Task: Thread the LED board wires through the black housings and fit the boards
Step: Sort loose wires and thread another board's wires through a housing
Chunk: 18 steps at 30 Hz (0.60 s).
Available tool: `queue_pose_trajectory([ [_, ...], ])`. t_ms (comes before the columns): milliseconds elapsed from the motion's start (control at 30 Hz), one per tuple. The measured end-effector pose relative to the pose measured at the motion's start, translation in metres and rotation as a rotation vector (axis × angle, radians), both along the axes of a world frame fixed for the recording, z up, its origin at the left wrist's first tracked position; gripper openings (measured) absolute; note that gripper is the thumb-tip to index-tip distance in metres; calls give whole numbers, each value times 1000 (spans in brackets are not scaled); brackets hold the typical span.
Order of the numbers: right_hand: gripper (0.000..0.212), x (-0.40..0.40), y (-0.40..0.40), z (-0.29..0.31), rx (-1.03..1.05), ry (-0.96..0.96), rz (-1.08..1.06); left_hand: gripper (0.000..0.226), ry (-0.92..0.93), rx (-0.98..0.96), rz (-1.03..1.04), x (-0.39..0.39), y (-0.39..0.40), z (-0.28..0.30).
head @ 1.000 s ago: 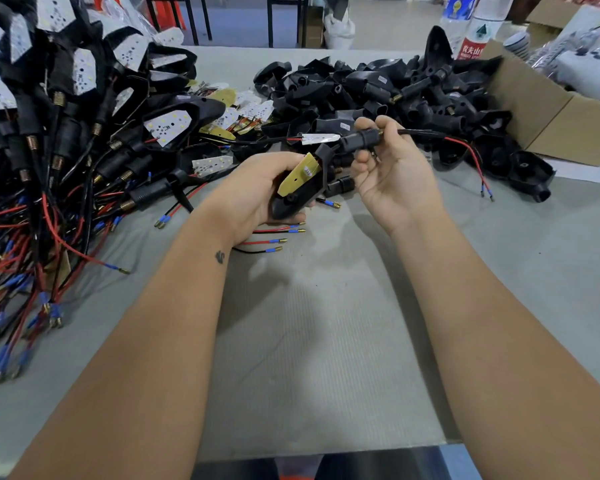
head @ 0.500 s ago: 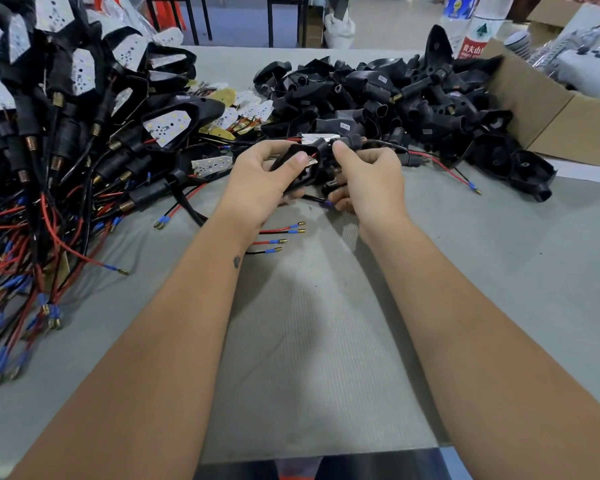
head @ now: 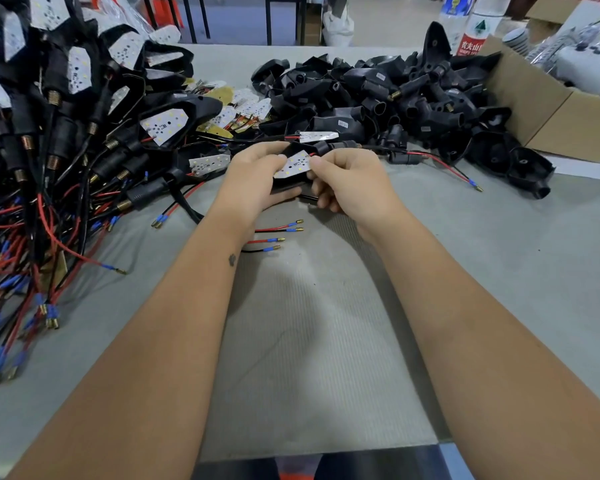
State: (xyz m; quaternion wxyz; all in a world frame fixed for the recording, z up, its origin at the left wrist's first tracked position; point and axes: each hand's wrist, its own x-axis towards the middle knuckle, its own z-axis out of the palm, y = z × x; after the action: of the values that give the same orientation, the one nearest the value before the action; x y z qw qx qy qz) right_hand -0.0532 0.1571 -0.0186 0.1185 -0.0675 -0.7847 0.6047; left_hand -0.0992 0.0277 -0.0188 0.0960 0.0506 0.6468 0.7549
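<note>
From the head camera, your left hand (head: 253, 181) curls around a black housing (head: 286, 188) from its left side, thumb and fingers wrapped over it, while your right hand (head: 352, 183) pinches the right edge of a white LED board (head: 292, 164) that lies face up on that housing, just above the grey table (head: 326, 341). Red and black wires (head: 437, 162) run out of the housing's stem to the right and end in a blue-sleeved tip on the table. Behind your hands sits a second loose board (head: 318, 136) with its own red lead. To your left rises a heap of finished units (head: 66, 126) with trailing red and black leads (boards showing white inside their shells). Ahead and to your right lies the pile of empty housings (head: 378, 95), beside a cardboard box (head: 565, 119). Four loose lead ends (head: 281, 233) rest near your left wrist.
</note>
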Motion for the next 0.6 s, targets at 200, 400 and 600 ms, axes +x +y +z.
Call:
queue_pose_trajectory([
  [200, 23, -5, 1, -5, 237, 69, -75, 26, -20, -30, -32, 5, 1, 3],
  [400, 43, -6, 3, -10, 453, 54, -188, 14, 15, -33, -78, 2, -3, -1],
  [600, 46, -5, 3, -9, 419, 58, -242, 19, 131, -104, -117, 3, -4, -5],
])
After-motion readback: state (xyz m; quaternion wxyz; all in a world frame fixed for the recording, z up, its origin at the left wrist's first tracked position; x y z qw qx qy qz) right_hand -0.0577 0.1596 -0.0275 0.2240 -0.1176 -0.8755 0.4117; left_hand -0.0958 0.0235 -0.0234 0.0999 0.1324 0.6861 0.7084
